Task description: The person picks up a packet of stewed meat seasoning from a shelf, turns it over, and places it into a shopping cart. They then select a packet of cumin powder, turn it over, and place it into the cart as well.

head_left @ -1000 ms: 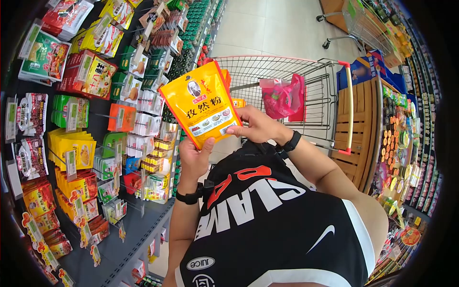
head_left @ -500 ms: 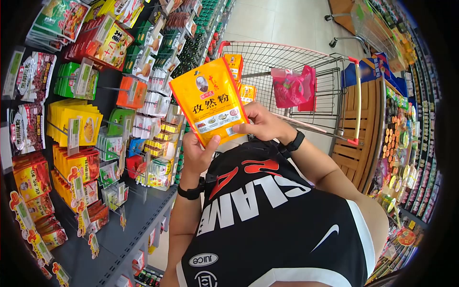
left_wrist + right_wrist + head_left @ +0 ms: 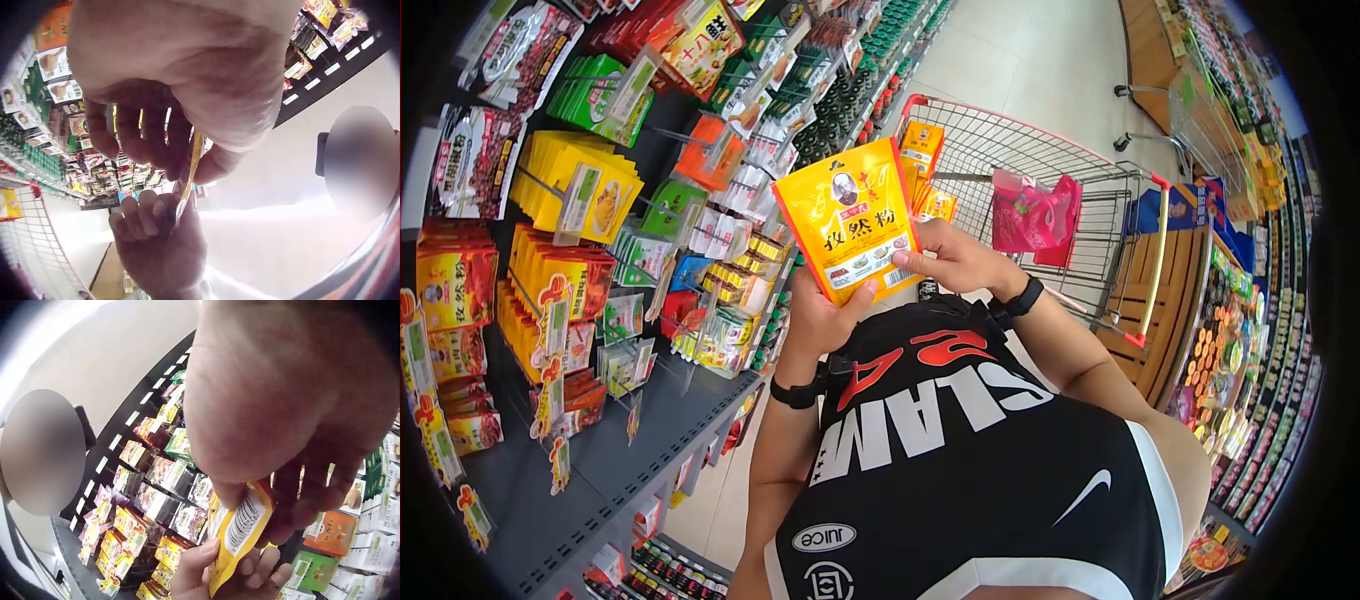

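Note:
A yellow, red-edged packet of cumin powder (image 3: pixel 850 215) is held up in front of the chest, its printed front facing the head camera. My left hand (image 3: pixel 825 310) pinches its lower left corner, thumb on the front. At the lower right edge my right hand (image 3: pixel 960 262) grips it too, the thumb lying over the front beside the barcode. From the left wrist view the packet (image 3: pixel 190 169) appears edge-on between thumb and fingers. In the right wrist view the barcode (image 3: pixel 244 525) shows between both hands.
A wire shopping cart (image 3: pixel 1145 270) stands ahead to the right, holding a pink bag (image 3: pixel 1035 220) and yellow-orange packets (image 3: pixel 922 150). Hanging seasoning packets (image 3: pixel 580 190) fill the rack at left, above a dark shelf (image 3: pixel 630 460). A wooden slatted stand (image 3: pixel 1165 330) is beyond the cart.
The head view has turned, so the rack and cart sit differently in it. Both hands keep hold of the cumin packet, which has shifted slightly right and stands a little more upright.

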### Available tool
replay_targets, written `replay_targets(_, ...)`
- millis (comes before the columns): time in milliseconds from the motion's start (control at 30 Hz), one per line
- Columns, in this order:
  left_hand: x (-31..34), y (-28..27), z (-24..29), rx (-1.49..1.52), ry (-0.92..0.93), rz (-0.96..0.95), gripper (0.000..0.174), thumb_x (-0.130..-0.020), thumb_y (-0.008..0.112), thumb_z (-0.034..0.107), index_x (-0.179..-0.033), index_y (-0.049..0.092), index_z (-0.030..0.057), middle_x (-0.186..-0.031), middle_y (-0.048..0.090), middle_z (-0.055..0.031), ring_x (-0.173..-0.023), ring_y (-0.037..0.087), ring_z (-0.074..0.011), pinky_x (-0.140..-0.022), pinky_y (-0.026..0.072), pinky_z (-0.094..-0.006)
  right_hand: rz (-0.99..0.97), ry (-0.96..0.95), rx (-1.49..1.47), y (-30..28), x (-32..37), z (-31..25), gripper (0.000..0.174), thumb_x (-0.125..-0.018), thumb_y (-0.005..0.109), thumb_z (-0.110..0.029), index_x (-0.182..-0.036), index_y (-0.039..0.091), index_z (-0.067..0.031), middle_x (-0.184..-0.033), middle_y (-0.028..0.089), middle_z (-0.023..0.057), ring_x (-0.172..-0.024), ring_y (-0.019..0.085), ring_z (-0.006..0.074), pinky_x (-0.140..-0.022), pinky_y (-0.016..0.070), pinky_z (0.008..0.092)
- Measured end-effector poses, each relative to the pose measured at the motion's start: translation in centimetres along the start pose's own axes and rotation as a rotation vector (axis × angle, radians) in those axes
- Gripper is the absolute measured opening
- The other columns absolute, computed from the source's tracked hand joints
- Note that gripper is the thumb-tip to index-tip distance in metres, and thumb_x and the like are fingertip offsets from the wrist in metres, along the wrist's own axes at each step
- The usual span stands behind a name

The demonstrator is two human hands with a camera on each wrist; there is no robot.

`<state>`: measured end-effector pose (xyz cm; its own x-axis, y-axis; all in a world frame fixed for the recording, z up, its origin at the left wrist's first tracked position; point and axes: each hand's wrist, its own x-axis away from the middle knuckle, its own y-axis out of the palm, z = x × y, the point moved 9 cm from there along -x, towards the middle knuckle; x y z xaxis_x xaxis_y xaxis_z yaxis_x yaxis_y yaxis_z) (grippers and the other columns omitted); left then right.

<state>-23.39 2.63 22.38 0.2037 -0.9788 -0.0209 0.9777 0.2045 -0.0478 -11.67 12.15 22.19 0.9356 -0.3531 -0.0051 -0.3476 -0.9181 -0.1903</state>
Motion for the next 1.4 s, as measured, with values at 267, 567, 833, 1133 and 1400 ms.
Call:
replay_targets(267, 1.4, -0.5, -1.8, 0.154, -0.085, 0.047, 0.038, -0.090, 0.068, 0.008, -0.125, 0.057, -0.0027, -0.118, 0.068, -0.0130, -0.106, 0.067, -0.0194, -0.091, 0.0530, -0.0335, -0.090, -0.147, 0.195, 1.3, -0.6, -1.0, 0.035, -0.100, 0.059, -0.029, -0.091, 0.068, 0.0036, -0.073, 0.064, 0.0203, -0.063, 0.062, 0.0302, -0.060, 0.0467, 0.0392)
replay_targets(567, 0.5, 0.7, -0.3, 0.143, -0.001, -0.052, 0.037, -0.090, 0.071, 0.013, -0.122, 0.061, -0.0016, -0.115, 0.071, -0.0137, -0.105, 0.069, -0.0213, -0.089, 0.0536, -0.0346, 0.053, -0.081, 0.186, -0.1, -0.3, -0.3, 0.044, -0.101, 0.055, -0.039, -0.100, 0.064, 0.0038, -0.072, 0.065, 0.0181, -0.063, 0.064, 0.0286, -0.062, 0.0505, 0.0386)
replay_targets(833, 0.7, 0.6, -1.2, 0.218, 0.005, -0.093, 0.035, -0.089, 0.071, 0.013, -0.120, 0.063, -0.0025, -0.112, 0.072, -0.0150, -0.103, 0.070, -0.0226, -0.089, 0.0539, -0.0344, 0.041, -0.038, 0.133, 1.2, 0.1, 0.1, 0.037, -0.102, 0.055, -0.033, -0.101, 0.066, 0.0020, -0.081, 0.068, 0.0200, -0.070, 0.065, 0.0320, -0.065, 0.0510, 0.0390)
replay_targets(1133, 1.6, -0.2, -2.2, 0.199, -0.048, -0.115, 0.035, -0.092, 0.071, 0.019, -0.117, 0.064, -0.0040, -0.108, 0.073, -0.0146, -0.097, 0.071, -0.0205, -0.085, 0.0545, -0.0333, 0.062, 0.034, -0.066, 2.8, 0.0, -1.3, 0.032, -0.102, 0.054, -0.027, -0.108, 0.065, 0.0024, -0.095, 0.070, 0.0147, -0.079, 0.067, 0.0222, -0.072, 0.0527, 0.0347)
replay_targets(1400, 3.3, -3.3, -4.1, 0.160, -0.012, -0.025, 0.047, -0.095, 0.067, 0.040, -0.112, 0.066, -0.0037, -0.101, 0.074, -0.0115, -0.092, 0.069, -0.0164, -0.079, 0.0526, -0.0324, -0.052, -0.094, -0.206, 5.7, -0.7, -1.6, 0.046, -0.104, 0.050, -0.038, -0.111, 0.063, 0.0053, -0.095, 0.069, 0.0116, -0.089, 0.062, 0.0155, -0.079, 0.0508, 0.0317)
